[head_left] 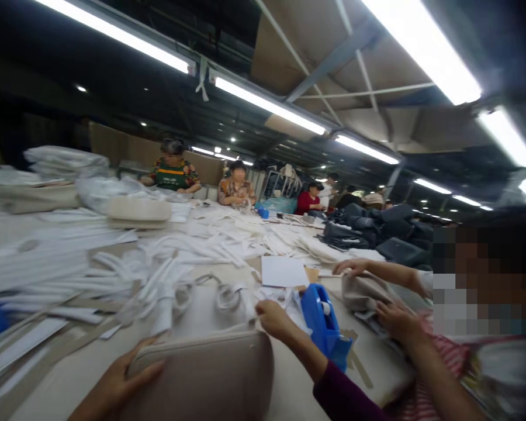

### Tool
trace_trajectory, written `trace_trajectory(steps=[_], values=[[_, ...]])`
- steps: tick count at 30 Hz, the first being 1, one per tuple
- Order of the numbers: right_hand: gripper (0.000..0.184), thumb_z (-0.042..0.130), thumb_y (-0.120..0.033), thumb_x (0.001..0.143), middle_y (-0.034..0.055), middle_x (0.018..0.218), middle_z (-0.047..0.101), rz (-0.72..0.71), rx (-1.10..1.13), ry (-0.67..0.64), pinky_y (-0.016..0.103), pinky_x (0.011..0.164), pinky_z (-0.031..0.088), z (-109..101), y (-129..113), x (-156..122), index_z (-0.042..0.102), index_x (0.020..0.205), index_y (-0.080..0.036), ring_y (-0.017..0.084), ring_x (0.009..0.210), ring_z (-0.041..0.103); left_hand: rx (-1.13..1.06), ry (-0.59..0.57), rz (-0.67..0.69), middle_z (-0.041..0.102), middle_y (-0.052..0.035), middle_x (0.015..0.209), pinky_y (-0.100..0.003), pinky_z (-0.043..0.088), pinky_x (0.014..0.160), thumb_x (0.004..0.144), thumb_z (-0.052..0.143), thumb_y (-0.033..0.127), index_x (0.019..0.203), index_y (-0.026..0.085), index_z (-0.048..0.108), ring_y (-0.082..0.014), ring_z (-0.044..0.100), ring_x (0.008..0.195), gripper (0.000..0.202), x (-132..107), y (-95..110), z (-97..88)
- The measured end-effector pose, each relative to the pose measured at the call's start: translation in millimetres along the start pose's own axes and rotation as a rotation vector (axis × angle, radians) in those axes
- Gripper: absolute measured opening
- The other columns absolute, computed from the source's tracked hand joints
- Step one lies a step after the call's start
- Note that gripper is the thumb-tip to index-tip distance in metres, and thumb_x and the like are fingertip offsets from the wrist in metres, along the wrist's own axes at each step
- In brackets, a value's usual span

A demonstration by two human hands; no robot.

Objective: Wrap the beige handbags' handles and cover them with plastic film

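Observation:
A beige padded pouch lies at the near edge of the table. My left hand grips its left end, fingers wrapped over the top corner. My right hand, on a dark purple sleeve, reaches past the pouch's upper right corner with its fingers pinched on a white strip from the loose pile. A blue tape dispenser stands just right of that hand.
A co-worker at the right has one hand and the other on a beige cloth piece. White strips and paper litter the table. Dark bags are piled far right. Other people sit at the far end.

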State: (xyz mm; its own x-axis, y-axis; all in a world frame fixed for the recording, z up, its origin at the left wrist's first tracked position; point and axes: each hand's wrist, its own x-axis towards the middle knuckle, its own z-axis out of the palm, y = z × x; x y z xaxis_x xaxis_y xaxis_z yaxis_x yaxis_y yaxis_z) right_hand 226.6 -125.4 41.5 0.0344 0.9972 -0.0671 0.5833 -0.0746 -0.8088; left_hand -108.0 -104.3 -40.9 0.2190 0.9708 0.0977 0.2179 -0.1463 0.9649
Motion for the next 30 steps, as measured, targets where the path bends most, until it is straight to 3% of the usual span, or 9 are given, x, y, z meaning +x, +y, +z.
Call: trace_trajectory(steps=[2,4,9,12,16,20,23,27,30], values=[[0.039,0.046,-0.006,0.074,0.0131,0.110,0.060,-0.240,-0.120,0.185,0.042,0.100,0.034,10,-17,-7,0.067,0.105,-0.015,0.028,0.115,0.047,-0.029,-0.058,-0.009,0.072,-0.0067,0.106,-0.038,0.049,0.092,0.066,0.073,0.051,0.104,0.022,0.071,-0.0334,0.062,0.106,0.048,-12,14,4.8],[0.042,0.046,-0.014,0.085,0.0127,0.126,0.054,-0.484,-0.246,0.178,0.042,0.105,0.032,27,-37,-13,0.057,0.126,-0.018,0.026,0.122,0.044,-0.083,-0.085,0.012,0.071,-0.0069,0.098,-0.033,0.049,0.085,0.065,0.075,0.049,0.097,0.018,0.071,-0.0301,0.063,0.098,0.044,-17,25,9.3],[0.048,0.064,-0.039,0.085,0.0115,0.112,0.060,-0.520,-0.502,-0.298,0.038,0.093,0.043,74,-75,-22,0.058,0.127,-0.016,0.026,0.104,0.057,-0.178,-0.036,0.064,0.068,-0.0066,0.100,-0.029,0.048,0.082,0.063,0.081,0.039,0.100,0.017,0.070,-0.0244,0.061,0.093,0.045,-25,34,4.1],[0.035,0.067,-0.041,0.083,0.0074,0.099,0.060,-0.486,-0.562,-0.353,0.033,0.082,0.046,87,-79,-24,0.067,0.110,-0.020,0.023,0.092,0.059,-0.354,0.168,0.054,0.065,-0.0091,0.113,-0.031,0.045,0.094,0.073,0.074,0.040,0.104,0.018,0.069,-0.0253,0.059,0.107,0.038,-43,32,-7.0],[0.031,0.060,-0.047,0.087,0.0054,0.098,0.058,-0.509,-0.556,-0.272,0.031,0.076,0.046,89,-68,-29,0.068,0.106,-0.024,0.021,0.086,0.060,-0.695,0.535,-0.117,0.067,-0.0077,0.087,-0.032,0.050,0.084,0.081,0.064,0.046,0.084,0.015,0.067,-0.0217,0.063,0.089,0.031,-72,19,-3.5],[0.035,0.061,-0.052,0.084,0.0062,0.099,0.061,-0.561,-0.554,-0.158,0.031,0.075,0.048,91,-54,-33,0.069,0.106,-0.026,0.022,0.088,0.062,-0.839,0.288,-0.234,0.068,-0.0057,0.075,-0.031,0.050,0.071,0.079,0.064,0.053,0.079,0.016,0.068,-0.0199,0.062,0.074,0.037,-87,11,24.8],[0.033,0.063,-0.052,0.082,0.0060,0.097,0.063,-0.596,-0.537,-0.120,0.030,0.073,0.050,94,-48,-31,0.071,0.101,-0.026,0.022,0.085,0.063,-0.752,0.115,-0.163,0.070,-0.0059,0.082,-0.036,0.048,0.083,0.087,0.050,0.059,0.087,0.020,0.072,-0.0241,0.062,0.084,0.044,-89,15,35.7],[0.031,0.065,-0.050,0.082,0.0054,0.093,0.064,-0.617,-0.523,-0.120,0.028,0.071,0.049,97,-46,-27,0.072,0.098,-0.025,0.021,0.083,0.063,-0.612,0.067,-0.062,0.067,-0.0084,0.100,-0.038,0.045,0.094,0.085,0.057,0.054,0.104,0.020,0.063,-0.0265,0.059,0.101,0.039,-85,21,33.0],[0.028,0.064,-0.047,0.083,0.0051,0.091,0.063,-0.612,-0.513,-0.138,0.028,0.070,0.047,97,-51,-28,0.071,0.098,-0.025,0.020,0.081,0.062,-0.520,0.155,-0.063,0.060,-0.0133,0.116,-0.036,0.046,0.093,0.072,0.076,0.042,0.128,0.020,0.039,-0.0266,0.058,0.106,0.071,-77,22,33.7]])
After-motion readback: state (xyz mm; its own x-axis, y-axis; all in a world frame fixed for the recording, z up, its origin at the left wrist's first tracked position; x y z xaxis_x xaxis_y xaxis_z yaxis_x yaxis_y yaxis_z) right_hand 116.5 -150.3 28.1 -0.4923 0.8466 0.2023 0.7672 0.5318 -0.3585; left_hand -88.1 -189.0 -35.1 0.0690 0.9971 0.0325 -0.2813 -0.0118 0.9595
